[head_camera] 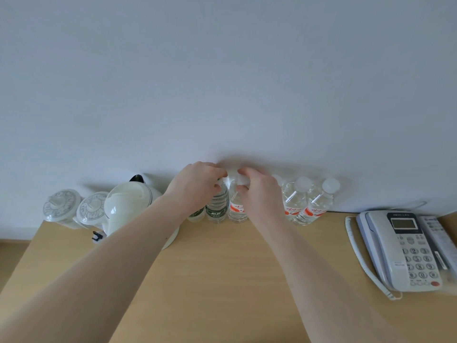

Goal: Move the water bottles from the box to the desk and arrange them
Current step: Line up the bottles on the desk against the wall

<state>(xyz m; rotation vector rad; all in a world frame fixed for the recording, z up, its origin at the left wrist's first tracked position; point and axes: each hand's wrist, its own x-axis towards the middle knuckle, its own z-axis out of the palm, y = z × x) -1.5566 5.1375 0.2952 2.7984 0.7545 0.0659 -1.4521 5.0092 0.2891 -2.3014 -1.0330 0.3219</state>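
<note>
Left hand (195, 186) and right hand (257, 191) pinch 2 bottle tops (232, 175).

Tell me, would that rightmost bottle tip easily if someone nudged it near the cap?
Probably yes: the rightmost bottle is tall and narrow, standing upright on the smooth desk. It looks full of water, so likely hefty. Its neighbour stands close and might get knocked too.

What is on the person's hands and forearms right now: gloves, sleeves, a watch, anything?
Nothing is worn. The left hand and right hand are bare, with no gloves, rings or watch visible. Both forearms are uncovered from wrist to the bottom edge of the picture; no sleeve, band or marking shows on them.
</note>
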